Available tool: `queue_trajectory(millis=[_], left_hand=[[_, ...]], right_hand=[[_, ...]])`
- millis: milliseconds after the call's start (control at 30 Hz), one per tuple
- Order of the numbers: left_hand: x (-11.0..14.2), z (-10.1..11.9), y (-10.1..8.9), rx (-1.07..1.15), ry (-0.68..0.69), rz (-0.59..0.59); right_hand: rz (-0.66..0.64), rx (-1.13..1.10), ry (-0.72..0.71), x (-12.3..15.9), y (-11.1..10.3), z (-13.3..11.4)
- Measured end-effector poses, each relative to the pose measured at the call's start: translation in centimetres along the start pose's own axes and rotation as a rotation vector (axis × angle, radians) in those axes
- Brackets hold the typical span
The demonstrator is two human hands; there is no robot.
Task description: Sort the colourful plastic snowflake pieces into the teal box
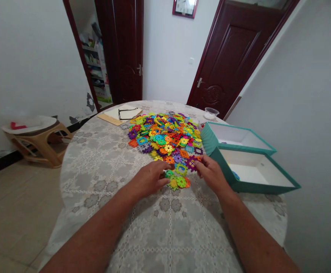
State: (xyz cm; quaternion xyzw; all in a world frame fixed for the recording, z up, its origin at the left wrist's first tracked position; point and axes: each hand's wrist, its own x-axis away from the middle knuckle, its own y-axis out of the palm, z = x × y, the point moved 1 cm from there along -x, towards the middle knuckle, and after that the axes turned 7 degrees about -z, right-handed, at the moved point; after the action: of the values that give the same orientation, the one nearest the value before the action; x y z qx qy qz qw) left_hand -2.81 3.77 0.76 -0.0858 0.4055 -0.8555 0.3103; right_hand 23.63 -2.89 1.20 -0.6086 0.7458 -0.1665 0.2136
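1. Two dark red doors (pixel 236 53) behind a cloth-covered table (pixel 159 227), colorful pieces (pixel 168 138) piled on it.
2. Right hand (pixel 210 172) pinches a purple piece (pixel 189 163).
3. Left hand's (pixel 149 177) fingertips are kinda hidden, can't tell if they're gripping.

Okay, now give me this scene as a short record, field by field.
Left hand: beside loose green pieces, grip unclear
Right hand: pinching a purple piece
Table middle: heap of colorful plastic pieces
Table right: open teal boxes
Far left: black-framed glasses on paper
Far right: clear bowl
Floor left: tan stool
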Motion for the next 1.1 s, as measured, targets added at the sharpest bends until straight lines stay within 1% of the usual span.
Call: queue_trajectory(millis=[67, 100, 200, 300, 400, 500, 567, 700, 767, 833, 933, 1000, 1100], left_hand=[[-0.1, 0.6, 0.7, -0.126, 0.073, -0.086], [-0.2, 0.9, 1.1, -0.168, 0.09, -0.131], [-0.5, 1.4, 1.6, -0.248, 0.079, -0.214], [-0.7, 1.4, 1.6, -0.336, 0.051, -0.246], [-0.5, 0.7, 1.5, -0.355, 0.049, -0.212], [-0.1, 0.0, 1.4, -0.288, 0.111, -0.112], [0.1, -0.4, 1.3, -0.261, 0.147, -0.06], [0.1, -0.5, 1.0, -0.222, 0.174, -0.028], [-0.1, -0.1, 0.7, -0.145, 0.131, -0.009], [-0.3, 0.2, 0.4, 0.008, 0.004, -0.019], [-0.2, 0.6, 0.1, 0.377, -0.208, -0.143], [-0.1, 0.8, 0.1, 0.593, -0.284, -0.205], [0.0, 0.7, 0.0, 0.764, -0.354, -0.194]], right_hand=[[0.016, 0.044, 0.004, -0.3, -0.5, 0.7], [0.009, 0.061, 0.004, -0.4, -0.7, 1.0], [-0.024, 0.113, -0.007, -0.5, -0.6, 1.4], [-0.057, 0.164, -0.019, -0.5, -0.3, 1.6], [-0.092, 0.19, -0.027, -0.4, 0.4, 1.8], [-0.108, 0.199, -0.038, -0.3, 1.2, 1.8], [-0.109, 0.221, -0.07, -0.1, 1.6, 1.6], [-0.093, 0.296, -0.125, 0.2, 2.3, 1.3], [-0.088, 0.319, -0.119, 0.3, 2.5, 1.1], [-0.093, 0.332, -0.107, 0.3, 2.6, 1.0], [-0.095, 0.359, -0.092, 0.4, 2.8, 0.8], [-0.099, 0.36, -0.083, 0.4, 2.9, 0.8], [-0.104, 0.331, -0.073, 0.5, 3.0, 0.9]])
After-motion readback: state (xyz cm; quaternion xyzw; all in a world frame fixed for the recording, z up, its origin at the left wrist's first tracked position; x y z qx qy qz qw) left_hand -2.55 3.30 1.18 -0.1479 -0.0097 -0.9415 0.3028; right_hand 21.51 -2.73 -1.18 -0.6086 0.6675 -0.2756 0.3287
